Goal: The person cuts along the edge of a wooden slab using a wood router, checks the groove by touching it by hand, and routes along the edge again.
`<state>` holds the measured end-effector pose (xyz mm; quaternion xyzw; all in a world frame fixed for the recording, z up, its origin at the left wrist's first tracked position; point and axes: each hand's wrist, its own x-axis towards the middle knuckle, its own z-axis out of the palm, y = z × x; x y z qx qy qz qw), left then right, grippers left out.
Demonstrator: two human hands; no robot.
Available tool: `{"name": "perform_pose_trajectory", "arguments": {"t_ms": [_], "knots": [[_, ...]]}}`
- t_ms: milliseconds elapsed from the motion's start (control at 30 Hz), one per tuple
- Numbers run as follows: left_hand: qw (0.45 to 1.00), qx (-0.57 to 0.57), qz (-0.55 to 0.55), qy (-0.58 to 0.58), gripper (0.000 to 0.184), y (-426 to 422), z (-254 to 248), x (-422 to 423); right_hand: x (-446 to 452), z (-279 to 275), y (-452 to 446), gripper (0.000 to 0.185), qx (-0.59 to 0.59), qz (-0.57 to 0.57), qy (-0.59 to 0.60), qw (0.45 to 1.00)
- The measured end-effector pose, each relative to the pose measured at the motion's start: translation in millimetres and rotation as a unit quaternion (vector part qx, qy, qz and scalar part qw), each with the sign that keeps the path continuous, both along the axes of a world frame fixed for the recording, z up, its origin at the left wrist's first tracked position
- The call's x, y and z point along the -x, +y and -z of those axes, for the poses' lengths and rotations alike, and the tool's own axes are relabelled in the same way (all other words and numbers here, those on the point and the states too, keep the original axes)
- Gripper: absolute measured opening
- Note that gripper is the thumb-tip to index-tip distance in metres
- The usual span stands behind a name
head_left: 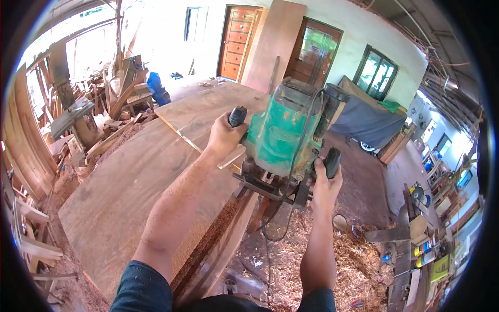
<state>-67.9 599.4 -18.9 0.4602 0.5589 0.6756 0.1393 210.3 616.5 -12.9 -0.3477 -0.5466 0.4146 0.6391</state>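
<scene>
Squarely between the two hands, a green plunge router (283, 136) is standing nearly upright, leaning slightly right. The left hand (222, 138) is wrapping around the black left handle (238, 116), and the right hand (326, 186) is gripping the black right handle (332, 160), sitting lower in view. Below and between the hands, the dark base plate (253, 187) is sitting over the far end of a long wooden beam (231, 242); whether it is touching is hard to tell. A black cable (303, 143) is hanging down the router's front. Left of the beam, a broad wooden panel (140, 192) is stretching beneath the left forearm, with a thin wooden strip (179, 135) lying across it. Wood shavings (338, 255) are covering the floor at right.
</scene>
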Motion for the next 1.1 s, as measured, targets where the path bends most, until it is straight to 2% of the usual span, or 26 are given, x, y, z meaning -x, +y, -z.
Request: {"name": "perform_pose_trajectory", "arguments": {"t_ms": [67, 167, 300, 333, 533, 633, 733, 833, 933, 1100], "knots": [[1.0, -0.002, 0.01, -0.021, 0.037, 2, 4, 1, -2, -4, 1, 0.032, -0.016, 0.002, -0.025, 1.0], [0.999, -0.008, 0.026, -0.035, 0.037, -6, -6, -4, -14, 2, 14, 0.041, 0.035, -0.046, -0.02, 0.998], [1.0, -0.018, 0.013, -0.018, 0.039, -2, -2, -4, -12, -8, 6, 0.037, 0.048, -0.056, 0.004, 0.997], [1.0, -0.014, 0.014, -0.018, 0.041, -2, -1, -3, -11, -10, 3, 0.046, 0.054, -0.067, 0.019, 0.996], [1.0, -0.01, 0.004, -0.016, 0.036, -1, 1, -2, -13, 9, 22, 0.048, 0.027, -0.089, 0.081, 0.992], [1.0, -0.023, 0.003, 0.003, 0.03, -5, -2, -4, -26, 16, 31, 0.06, 0.025, -0.087, 0.043, 0.995], [0.999, -0.008, 0.03, -0.045, 0.027, -8, -6, -8, -28, 15, 43, 0.067, -0.054, -0.113, 0.035, 0.992], [0.999, -0.006, 0.026, -0.04, 0.026, -9, -6, -8, -31, 0, 51, 0.071, -0.127, -0.155, -0.018, 0.98], [0.998, -0.015, 0.031, -0.049, 0.029, -8, -5, -8, -40, 0, 64, 0.071, -0.117, -0.209, -0.068, 0.969], [0.998, -0.026, 0.042, -0.037, 0.035, -3, 0, -3, -49, 4, 67, 0.072, -0.117, -0.193, -0.108, 0.968]]}}
